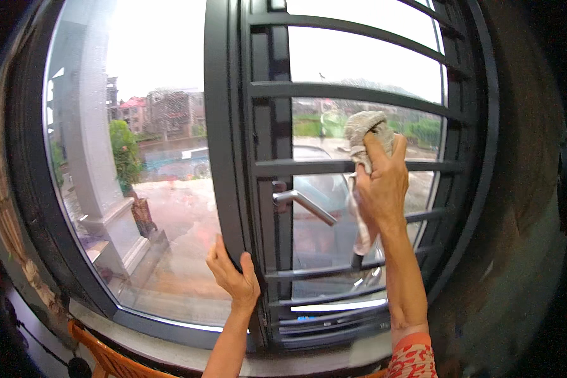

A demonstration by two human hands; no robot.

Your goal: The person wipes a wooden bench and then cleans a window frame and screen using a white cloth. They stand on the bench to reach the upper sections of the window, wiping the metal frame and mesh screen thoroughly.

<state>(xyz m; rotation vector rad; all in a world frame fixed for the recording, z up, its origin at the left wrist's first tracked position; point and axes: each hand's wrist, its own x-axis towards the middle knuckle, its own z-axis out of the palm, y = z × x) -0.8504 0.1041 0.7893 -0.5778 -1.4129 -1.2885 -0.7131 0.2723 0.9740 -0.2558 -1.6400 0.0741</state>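
Note:
My right hand [382, 183] is closed around a bunched, greyish-white cloth [364, 129] at the barred right side of the window, beside a horizontal bar [309, 167]. A strip of cloth hangs below that hand. Lower and to the left, my left hand [235, 277] leans on the dark upright window frame [228, 157]. Its fingers are stretched out by the frame's edge, with the thumb apart, and it holds no loose thing. Between the two hands a silver window handle [305, 206] slants down to the right.
Several dark horizontal bars cross the right opening. To the left is a large glass pane [170, 252], with a pillar [97, 126] and a potted plant [126, 154] beyond it. A sill [283, 364] runs below. An orange-brown wooden chair back [110, 353] stands at the lower left.

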